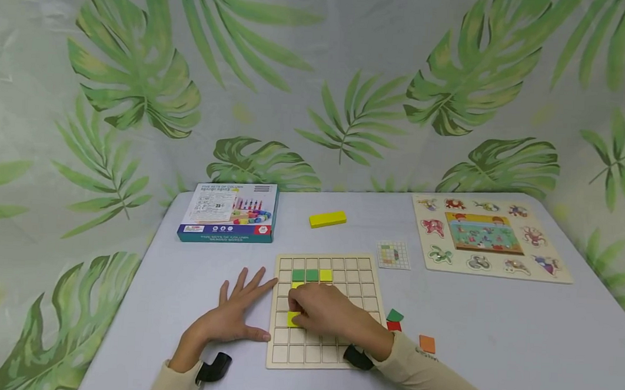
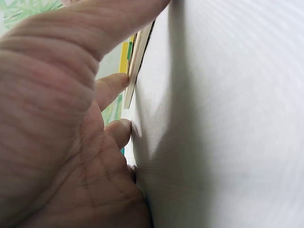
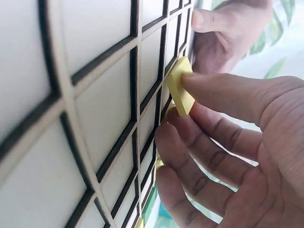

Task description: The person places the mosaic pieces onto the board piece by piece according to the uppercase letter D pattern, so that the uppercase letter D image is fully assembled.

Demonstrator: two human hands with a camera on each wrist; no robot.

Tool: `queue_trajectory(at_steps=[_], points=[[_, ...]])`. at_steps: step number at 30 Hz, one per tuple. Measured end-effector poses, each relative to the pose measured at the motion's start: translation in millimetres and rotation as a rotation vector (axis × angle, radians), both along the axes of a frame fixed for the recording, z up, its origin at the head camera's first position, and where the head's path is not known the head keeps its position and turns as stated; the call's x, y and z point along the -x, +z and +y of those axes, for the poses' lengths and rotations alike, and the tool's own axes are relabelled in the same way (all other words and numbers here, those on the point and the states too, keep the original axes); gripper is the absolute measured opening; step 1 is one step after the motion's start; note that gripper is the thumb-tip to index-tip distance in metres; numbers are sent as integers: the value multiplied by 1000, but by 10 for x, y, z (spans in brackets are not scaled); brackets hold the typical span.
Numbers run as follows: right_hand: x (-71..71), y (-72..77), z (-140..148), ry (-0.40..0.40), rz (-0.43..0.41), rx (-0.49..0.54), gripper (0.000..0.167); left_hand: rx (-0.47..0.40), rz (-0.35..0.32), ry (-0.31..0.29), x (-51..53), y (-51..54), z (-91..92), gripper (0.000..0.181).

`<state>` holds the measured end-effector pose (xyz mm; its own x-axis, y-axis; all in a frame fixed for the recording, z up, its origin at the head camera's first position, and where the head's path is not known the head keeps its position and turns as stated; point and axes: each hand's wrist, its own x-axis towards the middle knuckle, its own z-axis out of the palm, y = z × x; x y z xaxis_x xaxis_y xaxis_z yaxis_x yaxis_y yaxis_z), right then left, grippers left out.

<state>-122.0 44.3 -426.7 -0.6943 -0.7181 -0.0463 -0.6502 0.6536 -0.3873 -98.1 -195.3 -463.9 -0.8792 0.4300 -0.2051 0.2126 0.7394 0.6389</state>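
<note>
A wooden grid board [image 1: 309,353] lies on the white table. Two green tiles [image 1: 312,275] and a yellow tile [image 1: 326,275] sit in a row near its top. Over the board's left part, my right hand [image 1: 327,310] pinches a yellow tile [image 3: 181,88] between thumb and fingers, the tile tilted against the grid; more yellow shows under the fingers. Fingers spread, my left hand [image 1: 234,314] rests on the table, with index finger and thumb touching the board's left edge. In the left wrist view the left hand [image 2: 71,118] fills the left side.
Right of the board lie a green piece [image 1: 394,315], a red piece [image 1: 393,326] and an orange tile [image 1: 427,344]. Behind it are a pattern card [image 1: 393,255], a yellow block [image 1: 328,219] and a boxed toy [image 1: 229,213]. A picture puzzle board [image 1: 488,233] lies far right.
</note>
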Motion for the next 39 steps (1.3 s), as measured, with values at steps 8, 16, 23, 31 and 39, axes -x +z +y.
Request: queue_trajectory(at_steps=[8, 16, 23, 31, 39], points=[[-49, 26, 18, -2, 34, -60, 12, 3, 8, 0, 13, -19, -7, 107], [-65, -3, 40, 14, 48, -59, 17, 31, 6, 5, 22, -52, -20, 109], [-72, 0, 33, -12, 37, -57, 16, 25, -3, 1, 21, -58, -29, 109], [-85, -21, 30, 18, 41, -46, 25, 18, 4, -3, 12, -28, -4, 108], [-66, -24, 18, -1, 54, -75, 23, 9, 7, 2, 12, -14, 0, 107]])
